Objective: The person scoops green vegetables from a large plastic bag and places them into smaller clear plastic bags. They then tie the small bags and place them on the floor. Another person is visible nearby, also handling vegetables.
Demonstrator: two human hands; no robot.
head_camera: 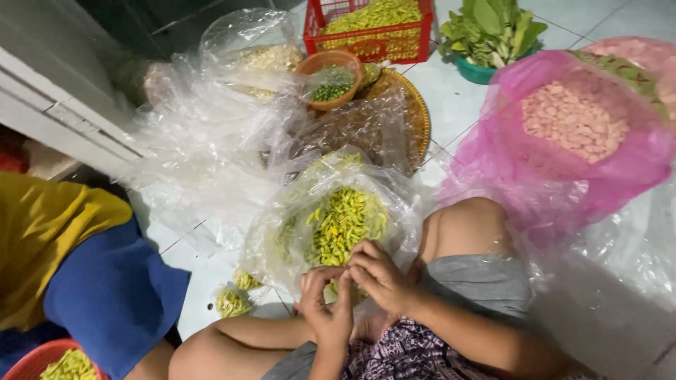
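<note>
Yellow-green pods [343, 224] fill a clear plastic bag [394, 200] on the tiled floor [451, 98] just beyond the knees, and both hands meet at its near edge: left hand [325, 304] and right hand [377, 276] pinched together on one small pod (mostly hidden by fingers). Such pods look light, soft and easily crushed, best held by their ends; a pink bag [563, 183] sits right.
</note>
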